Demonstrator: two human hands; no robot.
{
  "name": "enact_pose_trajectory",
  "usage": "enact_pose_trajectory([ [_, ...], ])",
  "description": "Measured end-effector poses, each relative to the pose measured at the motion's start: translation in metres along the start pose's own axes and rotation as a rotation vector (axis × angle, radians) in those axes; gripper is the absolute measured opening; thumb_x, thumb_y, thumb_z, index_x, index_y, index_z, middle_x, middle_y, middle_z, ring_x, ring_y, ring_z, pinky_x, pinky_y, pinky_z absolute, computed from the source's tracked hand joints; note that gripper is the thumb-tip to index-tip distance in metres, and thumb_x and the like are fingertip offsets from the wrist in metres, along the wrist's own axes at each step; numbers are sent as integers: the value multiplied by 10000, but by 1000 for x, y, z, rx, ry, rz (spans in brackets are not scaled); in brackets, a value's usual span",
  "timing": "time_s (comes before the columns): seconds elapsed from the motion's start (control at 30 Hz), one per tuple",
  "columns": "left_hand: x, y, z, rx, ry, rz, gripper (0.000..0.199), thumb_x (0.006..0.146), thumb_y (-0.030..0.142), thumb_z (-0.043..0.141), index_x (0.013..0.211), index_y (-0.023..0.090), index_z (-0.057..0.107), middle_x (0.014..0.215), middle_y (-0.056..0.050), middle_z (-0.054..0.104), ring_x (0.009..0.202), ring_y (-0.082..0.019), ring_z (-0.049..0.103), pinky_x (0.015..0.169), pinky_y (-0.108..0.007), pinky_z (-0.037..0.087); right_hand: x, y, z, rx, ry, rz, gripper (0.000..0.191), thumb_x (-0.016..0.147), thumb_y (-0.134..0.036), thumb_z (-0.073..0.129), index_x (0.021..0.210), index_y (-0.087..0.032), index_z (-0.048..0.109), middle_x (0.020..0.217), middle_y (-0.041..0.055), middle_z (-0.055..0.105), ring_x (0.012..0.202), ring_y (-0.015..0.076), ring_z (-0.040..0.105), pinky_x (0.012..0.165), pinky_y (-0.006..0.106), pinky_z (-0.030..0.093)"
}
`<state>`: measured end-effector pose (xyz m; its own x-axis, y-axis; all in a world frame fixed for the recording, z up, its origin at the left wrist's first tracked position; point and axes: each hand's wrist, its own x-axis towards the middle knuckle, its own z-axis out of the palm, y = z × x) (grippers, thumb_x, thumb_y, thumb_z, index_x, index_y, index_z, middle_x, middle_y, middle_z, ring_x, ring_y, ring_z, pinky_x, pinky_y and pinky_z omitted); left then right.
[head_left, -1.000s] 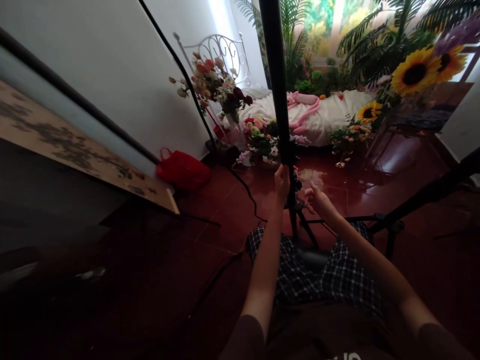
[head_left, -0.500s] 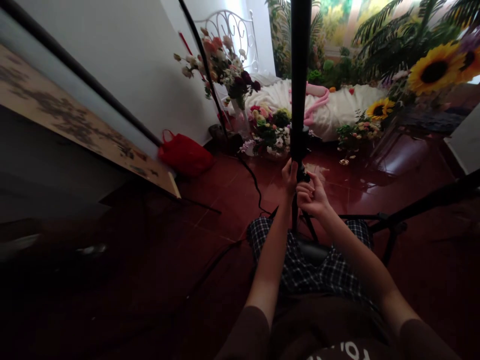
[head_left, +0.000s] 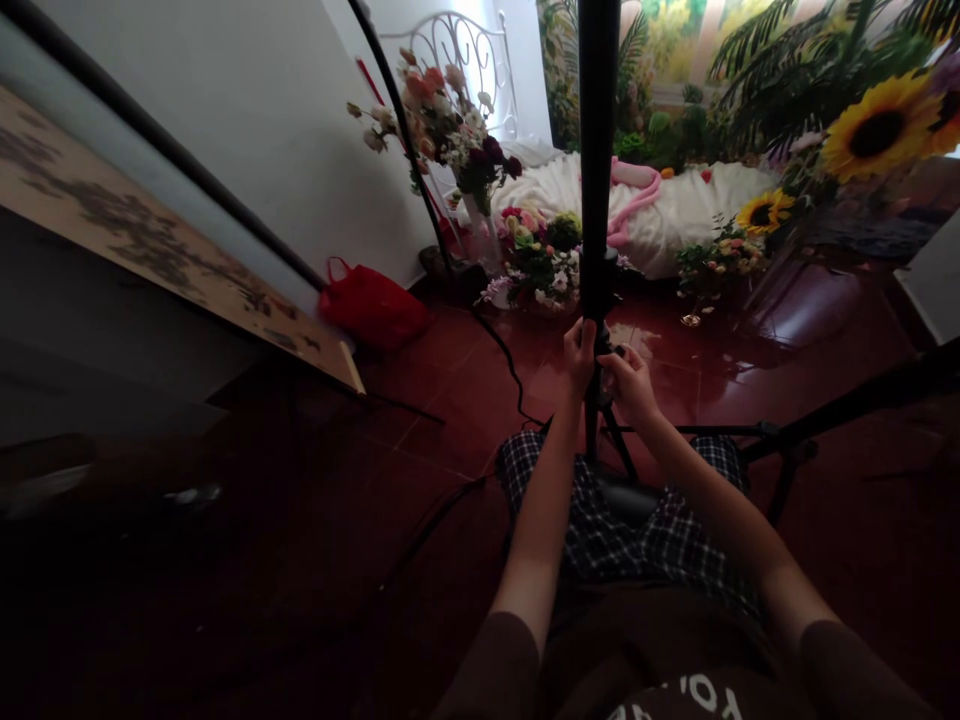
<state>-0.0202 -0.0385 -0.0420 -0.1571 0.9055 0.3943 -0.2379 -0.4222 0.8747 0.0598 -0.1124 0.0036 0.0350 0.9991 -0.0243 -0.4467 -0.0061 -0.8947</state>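
Note:
A black upright stand (head_left: 598, 140) with a thick pole rises in front of me between my knees. My left hand (head_left: 578, 357) is wrapped around the pole just below its collar (head_left: 598, 280). On the other side, my right hand (head_left: 630, 383) pinches a small dark knob at the same height, mostly covered by its fingers. Below the hands, the thin lower tube and a splayed leg (head_left: 621, 450) of the stand show over the floor.
A red bag (head_left: 375, 308) leans by the wall, beside a painted panel (head_left: 187, 255). A black cable (head_left: 514, 375) runs over the red tiled floor (head_left: 442, 440). Flower arrangements (head_left: 551, 265) stand before a white-draped bed (head_left: 682, 220). Another black stand leg (head_left: 862, 400) crosses at right.
My right hand has turned at the knob, its fingers shifting from a curled grip with the index finger raised to a flatter pinch. My left hand stays on the pole.

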Motion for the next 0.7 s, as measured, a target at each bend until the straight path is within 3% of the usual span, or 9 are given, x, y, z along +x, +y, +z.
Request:
enact_pose_trajectory([
  [0.13, -1, 0, -1, -66, -24, -2, 580, 815, 744, 534, 674, 182, 531, 599, 30, 467, 513, -71, 418, 503, -225, 340, 8, -20, -23, -719, -142, -339, 419, 680, -296, 666, 558, -227, 271, 525, -57, 288, 528, 91, 280, 498, 228, 244],
  [0.23, -1, 0, 0, -85, -24, -20, 584, 802, 756, 537, 689, 184, 558, 596, 24, 499, 512, -77, 458, 504, -226, 371, 10, -40, -36, -1047, -273, -456, 314, 687, -229, 612, 563, -218, 324, 557, -36, 364, 573, 106, 309, 558, 254, 255],
  [0.4, -2, 4, 3, -86, 0, -53, 585, 786, 760, 551, 712, 181, 577, 588, 18, 523, 496, -74, 473, 469, -220, 370, 3, -45, -43, -1041, -304, -463, 163, 753, -266, 619, 733, -230, 462, 672, -28, 518, 595, 116, 442, 586, 248, 344],
  [0.57, -3, 15, 4, -76, -29, -21, 591, 810, 752, 529, 814, 172, 638, 608, 21, 528, 493, -67, 473, 474, -207, 380, 3, -37, -44, -924, -232, -427, 237, 783, -362, 667, 832, -236, 473, 757, -17, 578, 619, 122, 527, 572, 240, 387],
  [0.7, -1, 25, 5, -65, -55, -35, 596, 832, 743, 507, 870, 171, 671, 584, 25, 514, 482, -72, 470, 461, -204, 368, 8, -40, -45, -954, -278, -448, 216, 799, -363, 679, 801, -231, 509, 745, -10, 584, 624, 126, 520, 560, 238, 376],
])
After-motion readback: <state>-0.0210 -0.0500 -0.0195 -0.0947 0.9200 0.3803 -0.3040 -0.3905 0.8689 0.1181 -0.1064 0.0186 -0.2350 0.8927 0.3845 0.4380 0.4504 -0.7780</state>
